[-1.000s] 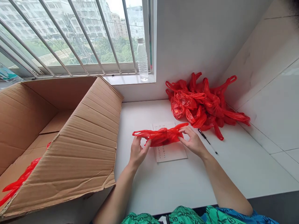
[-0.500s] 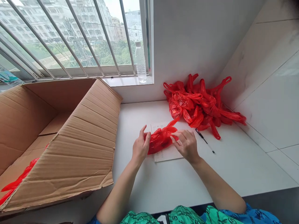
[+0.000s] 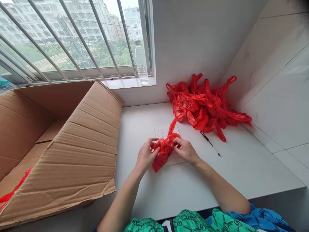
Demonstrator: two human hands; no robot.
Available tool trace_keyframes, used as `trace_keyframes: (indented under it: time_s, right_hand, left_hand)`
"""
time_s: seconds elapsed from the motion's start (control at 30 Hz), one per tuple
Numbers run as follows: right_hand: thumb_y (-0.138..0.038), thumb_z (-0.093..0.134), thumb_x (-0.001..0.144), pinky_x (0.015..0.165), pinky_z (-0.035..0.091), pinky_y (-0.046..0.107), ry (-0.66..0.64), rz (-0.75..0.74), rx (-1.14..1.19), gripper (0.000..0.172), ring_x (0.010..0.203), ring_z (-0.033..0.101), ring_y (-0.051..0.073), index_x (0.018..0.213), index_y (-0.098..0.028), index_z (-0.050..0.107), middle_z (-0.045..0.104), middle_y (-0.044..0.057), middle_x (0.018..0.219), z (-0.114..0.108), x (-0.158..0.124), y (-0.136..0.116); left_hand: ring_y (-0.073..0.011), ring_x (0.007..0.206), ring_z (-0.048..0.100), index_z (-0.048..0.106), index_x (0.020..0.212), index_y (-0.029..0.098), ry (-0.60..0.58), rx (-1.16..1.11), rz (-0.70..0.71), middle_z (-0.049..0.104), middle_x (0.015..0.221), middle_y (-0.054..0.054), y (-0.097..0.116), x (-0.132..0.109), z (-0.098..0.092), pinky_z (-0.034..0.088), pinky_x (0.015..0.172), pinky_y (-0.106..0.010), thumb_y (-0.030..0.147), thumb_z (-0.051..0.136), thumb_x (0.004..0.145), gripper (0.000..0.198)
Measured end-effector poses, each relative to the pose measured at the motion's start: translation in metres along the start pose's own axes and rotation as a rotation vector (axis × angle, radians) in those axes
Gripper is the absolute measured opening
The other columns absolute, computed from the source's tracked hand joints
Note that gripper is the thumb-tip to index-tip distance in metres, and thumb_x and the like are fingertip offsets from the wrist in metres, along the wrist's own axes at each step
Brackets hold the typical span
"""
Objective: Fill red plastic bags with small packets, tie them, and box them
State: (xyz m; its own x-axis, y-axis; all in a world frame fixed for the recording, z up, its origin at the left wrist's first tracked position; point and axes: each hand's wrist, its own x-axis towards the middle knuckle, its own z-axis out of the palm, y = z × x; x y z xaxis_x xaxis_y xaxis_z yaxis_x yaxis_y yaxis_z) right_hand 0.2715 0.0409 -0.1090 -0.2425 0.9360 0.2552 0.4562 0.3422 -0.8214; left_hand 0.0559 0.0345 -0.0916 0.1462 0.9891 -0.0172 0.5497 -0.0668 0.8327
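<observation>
Both my hands pinch one crumpled red plastic bag (image 3: 163, 152) over the white counter (image 3: 193, 180). My left hand (image 3: 146, 155) grips its left side with curled fingers. My right hand (image 3: 185, 150) grips its right side. One handle strip of the bag sticks up toward the back. The bag hangs bunched between my hands, above a white sheet of paper (image 3: 164, 132) with small print.
A pile of red plastic bags (image 3: 205, 106) lies at the back right against the wall. A black pen (image 3: 209, 143) rests beside it. A large open cardboard box (image 3: 60, 145) with a red bag (image 3: 12, 191) inside fills the left. A water bottle (image 3: 141, 62) stands on the window sill.
The bag was stretched out wide between my hands; my hands have come together and bunched it into a tight crumpled bundle, slightly nearer to me.
</observation>
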Motion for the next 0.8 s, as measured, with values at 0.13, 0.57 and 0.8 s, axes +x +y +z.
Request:
trace_keyframes:
  time_s: [0.13, 0.57, 0.8]
  right_hand:
    - [-0.031, 0.060, 0.088, 0.076, 0.047, 0.029, 0.044, 0.021, 0.032, 0.007, 0.081, 0.062, 0.016, 0.089, -0.024, 0.063, 0.070, -0.001, 0.087, -0.019, -0.001, -0.002]
    - [-0.038, 0.053, 0.096, 0.079, 0.053, 0.033, 0.195, -0.091, -0.276, 0.020, 0.085, 0.064, 0.018, 0.090, -0.024, 0.066, 0.067, 0.003, 0.093, -0.024, -0.002, 0.000]
    - [-0.032, 0.040, 0.101, 0.119, 0.028, 0.049, 0.139, -0.226, -0.603, 0.056, 0.149, 0.025, 0.026, 0.154, -0.015, 0.030, 0.032, 0.012, 0.159, 0.022, 0.002, 0.016]
  left_hand:
    - [-0.0152, 0.084, 0.060, 0.067, 0.099, 0.026, 0.245, -0.078, 0.059, 0.070, 0.092, 0.001, 0.001, 0.001, -0.008, 0.044, 0.073, -0.027, 0.024, 0.052, 0.090, 0.018]
    - [-0.0195, 0.091, 0.062, 0.066, 0.111, 0.026, 0.395, 0.334, 0.265, 0.064, 0.115, -0.005, 0.012, -0.002, -0.011, 0.051, 0.072, -0.031, 0.034, 0.051, 0.097, 0.022]
    - [-0.0306, 0.145, 0.032, 0.040, 0.148, 0.020, 0.191, 0.613, 0.377, 0.034, 0.158, -0.011, 0.010, 0.015, 0.027, 0.037, 0.113, -0.049, 0.030, 0.047, 0.098, 0.051]
